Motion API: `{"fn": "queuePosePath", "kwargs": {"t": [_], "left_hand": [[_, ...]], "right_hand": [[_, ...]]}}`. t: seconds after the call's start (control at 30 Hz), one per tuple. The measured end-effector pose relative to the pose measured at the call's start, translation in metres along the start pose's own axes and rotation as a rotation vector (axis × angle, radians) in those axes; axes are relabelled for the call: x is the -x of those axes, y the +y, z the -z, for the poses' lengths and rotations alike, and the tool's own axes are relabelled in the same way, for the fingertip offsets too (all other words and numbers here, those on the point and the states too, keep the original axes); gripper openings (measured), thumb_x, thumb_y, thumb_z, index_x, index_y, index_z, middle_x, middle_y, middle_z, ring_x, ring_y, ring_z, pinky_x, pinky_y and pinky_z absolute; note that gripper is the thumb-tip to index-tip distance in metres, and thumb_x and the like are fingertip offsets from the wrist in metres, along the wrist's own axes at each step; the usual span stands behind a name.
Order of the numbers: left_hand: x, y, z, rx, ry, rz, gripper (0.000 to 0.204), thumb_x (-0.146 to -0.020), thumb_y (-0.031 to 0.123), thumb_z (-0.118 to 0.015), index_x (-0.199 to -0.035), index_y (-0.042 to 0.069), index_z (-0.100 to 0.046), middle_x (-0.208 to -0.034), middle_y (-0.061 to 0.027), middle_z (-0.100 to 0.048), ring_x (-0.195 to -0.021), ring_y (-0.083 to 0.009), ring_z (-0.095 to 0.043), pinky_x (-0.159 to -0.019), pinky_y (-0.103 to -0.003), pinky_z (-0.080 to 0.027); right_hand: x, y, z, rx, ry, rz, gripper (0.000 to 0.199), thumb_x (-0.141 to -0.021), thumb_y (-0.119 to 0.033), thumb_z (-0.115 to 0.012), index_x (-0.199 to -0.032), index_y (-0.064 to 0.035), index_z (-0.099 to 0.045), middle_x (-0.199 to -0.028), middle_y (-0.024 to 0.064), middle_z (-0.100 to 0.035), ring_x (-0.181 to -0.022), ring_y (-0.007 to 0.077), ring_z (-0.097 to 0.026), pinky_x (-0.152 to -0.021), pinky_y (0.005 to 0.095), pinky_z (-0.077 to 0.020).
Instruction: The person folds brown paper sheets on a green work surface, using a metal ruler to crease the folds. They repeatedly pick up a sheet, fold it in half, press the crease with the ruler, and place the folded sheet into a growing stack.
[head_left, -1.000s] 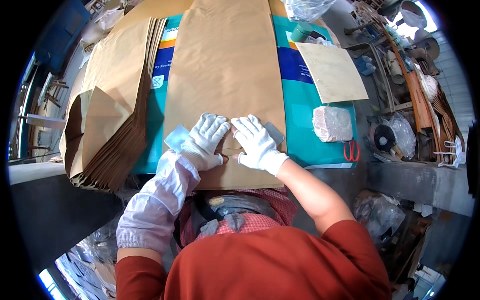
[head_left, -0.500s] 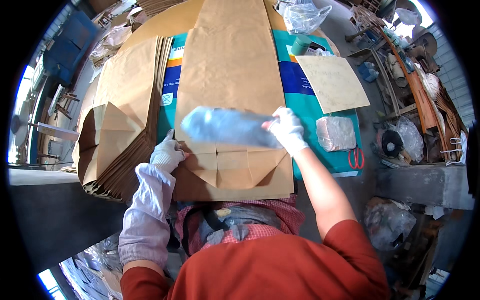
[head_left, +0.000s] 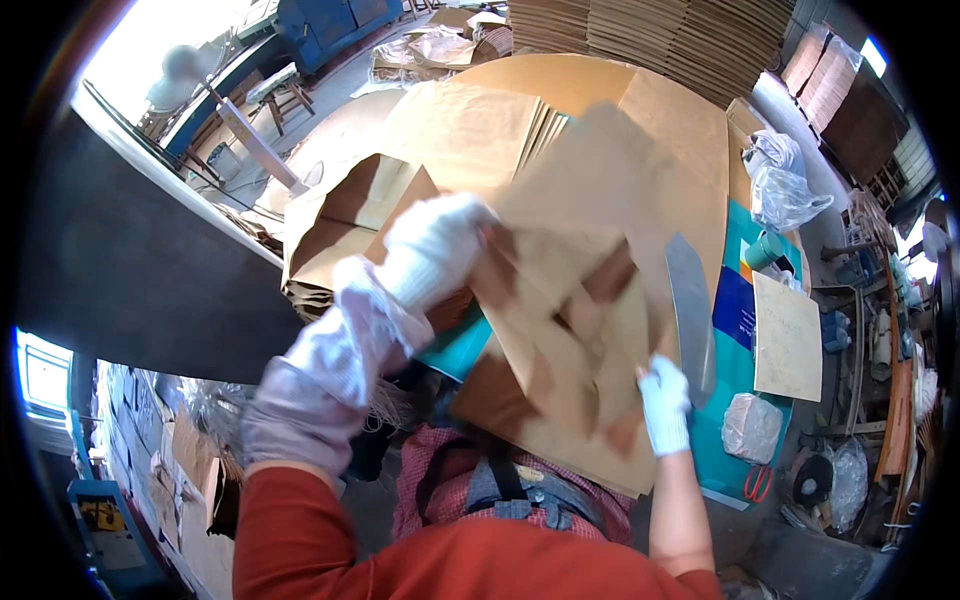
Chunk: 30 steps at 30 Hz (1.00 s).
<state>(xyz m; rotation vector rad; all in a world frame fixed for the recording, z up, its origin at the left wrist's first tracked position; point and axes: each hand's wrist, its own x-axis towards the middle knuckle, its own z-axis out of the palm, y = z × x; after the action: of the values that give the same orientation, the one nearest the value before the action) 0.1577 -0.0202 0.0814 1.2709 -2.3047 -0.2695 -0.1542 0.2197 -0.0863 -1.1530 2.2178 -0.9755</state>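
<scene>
In a white glove, my left hand (head_left: 435, 250), smeared by motion, grips the edge of a brown paper bag (head_left: 590, 350) in front of me. The bag's near end is folded, and its raised flaps are blurred. My right hand (head_left: 665, 405), also gloved, is at the bag's right edge, closed on a long flat grey metal plate (head_left: 688, 310) with a rounded edge. The plate stands out beyond the fingers, over the bag's right side. To the left lies a stack of brown paper bags (head_left: 455, 130), one with its mouth gaping (head_left: 345, 215).
On the teal sheet (head_left: 715, 440) at right are a plastic-wrapped block (head_left: 752, 427), red-handled scissors (head_left: 757, 484), a pale board (head_left: 787, 335) and a green cup (head_left: 765, 250). Clear plastic bags (head_left: 787, 195) lie farther back. Tall brown stacks (head_left: 650, 40) stand behind the table.
My view has turned left. My left hand has risen from beside the bag, lifting paper with it. The plate, which lay across the bag in my right hand, now points away from me.
</scene>
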Motion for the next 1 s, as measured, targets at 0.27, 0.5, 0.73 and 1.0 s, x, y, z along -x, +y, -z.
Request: {"fn": "queuePosePath", "kwargs": {"t": [0.27, 0.5, 0.73, 1.0], "left_hand": [[-0.096, -0.245, 0.13, -0.265, 0.121, 0.26, 0.016, -0.099, 0.021, -0.065, -0.107, 0.009, -0.07, -0.087, -0.0143, -0.069, -0.077, -0.0279, -0.067, -0.071, -0.04, -0.054], [-0.023, -0.396, 0.06, -0.266, 0.012, 0.351, 0.022, -0.097, 0.013, -0.064, -0.119, 0.01, -0.066, -0.101, -0.0129, -0.067, -0.09, -0.026, -0.064, -0.079, -0.037, -0.052], [0.028, -0.405, 0.089, 0.331, 0.11, 0.297, 0.039, -0.103, 0.007, -0.059, -0.142, 0.008, -0.056, -0.126, -0.0082, -0.063, -0.11, -0.0164, -0.061, -0.092, -0.031, -0.051], [0.071, -0.091, 0.027, 0.287, 0.259, -0.42, 0.043, -0.1, 0.009, -0.064, -0.142, 0.0, -0.061, -0.14, -0.0155, -0.066, -0.126, -0.0273, -0.064, -0.11, -0.044, -0.049]], "right_hand": [[-0.103, -0.258, -0.129, 0.027, -0.252, 0.332, 0.049, -0.098, -0.017, -0.052, -0.146, -0.0208, -0.059, -0.13, 0.0206, -0.068, -0.116, 0.0404, -0.067, -0.098, 0.0441, -0.0544], [-0.083, -0.243, -0.213, 0.472, -0.43, 0.629, 0.029, -0.097, -0.023, -0.058, -0.122, -0.0178, -0.071, -0.123, 0.0166, -0.068, -0.109, 0.0361, -0.069, -0.093, 0.0446, -0.057], [-0.019, -0.134, -0.132, 0.254, -0.347, 0.727, 0.058, -0.083, -0.033, -0.078, -0.13, -0.0018, -0.066, -0.148, 0.016, -0.056, -0.133, 0.0332, -0.055, -0.112, 0.047, -0.0448], [0.037, 0.028, 0.033, 0.564, 0.084, 0.15, 0.056, -0.08, -0.025, -0.082, -0.127, -0.0001, -0.066, -0.142, 0.018, -0.06, -0.132, 0.036, -0.055, -0.114, 0.0446, -0.0446]]}}
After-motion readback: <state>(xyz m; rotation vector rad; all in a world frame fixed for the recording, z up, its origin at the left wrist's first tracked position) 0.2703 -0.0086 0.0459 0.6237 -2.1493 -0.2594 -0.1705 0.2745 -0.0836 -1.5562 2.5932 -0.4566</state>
